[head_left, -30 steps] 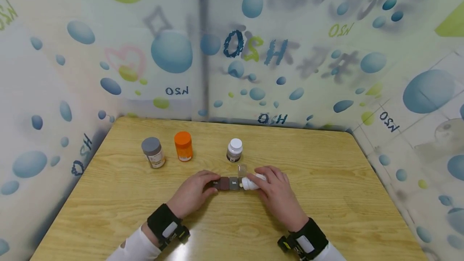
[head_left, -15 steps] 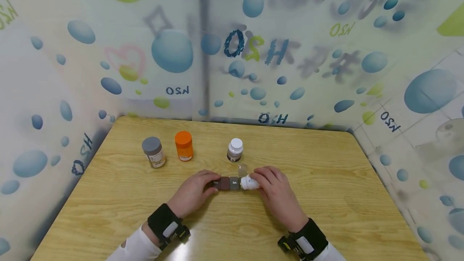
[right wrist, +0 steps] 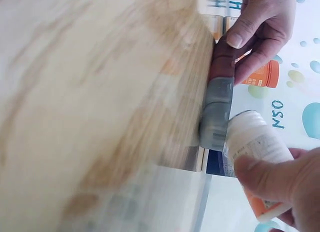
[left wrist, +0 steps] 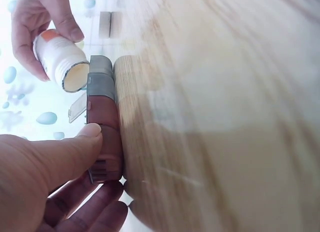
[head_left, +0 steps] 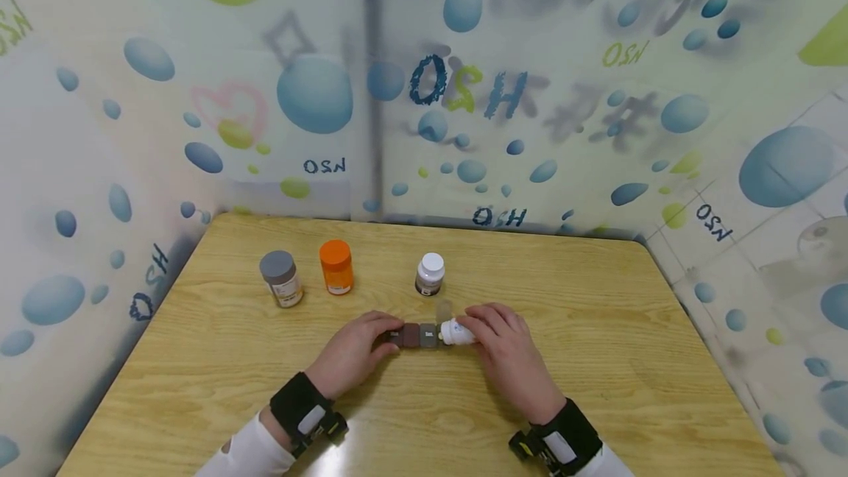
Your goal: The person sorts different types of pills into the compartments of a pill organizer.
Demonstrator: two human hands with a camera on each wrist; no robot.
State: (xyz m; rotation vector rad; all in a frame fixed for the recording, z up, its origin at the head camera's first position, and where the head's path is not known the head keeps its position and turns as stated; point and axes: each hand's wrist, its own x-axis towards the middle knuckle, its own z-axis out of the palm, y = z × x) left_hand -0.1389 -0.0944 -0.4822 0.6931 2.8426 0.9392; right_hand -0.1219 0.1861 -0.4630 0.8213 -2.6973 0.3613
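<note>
A pill organizer [head_left: 411, 335], a row of brown and grey compartments, lies mid-table. My left hand [head_left: 351, 352] grips its brown left end between thumb and fingers. A clear lid [head_left: 444, 309] stands raised at the grey right end. My right hand [head_left: 506, 352] holds an uncapped white pill bottle [head_left: 457, 332] tipped on its side, mouth facing left right at that end compartment. The left wrist view looks toward the round mouth of the pill bottle [left wrist: 57, 54], beside the grey compartments. In the right wrist view, my right thumb [right wrist: 265, 179] presses the bottle's side.
Behind the hands stand a grey-capped jar [head_left: 281, 278], an orange jar [head_left: 336, 268] and a white-capped bottle [head_left: 429, 274]. The wooden table [head_left: 596, 315] meets patterned sheeting [head_left: 318, 94] at the back and sides.
The pill bottle has rocked slightly in my right hand, its mouth staying by the organizer's right end. My index finger has drawn back a little along it. The left hand keeps its place.
</note>
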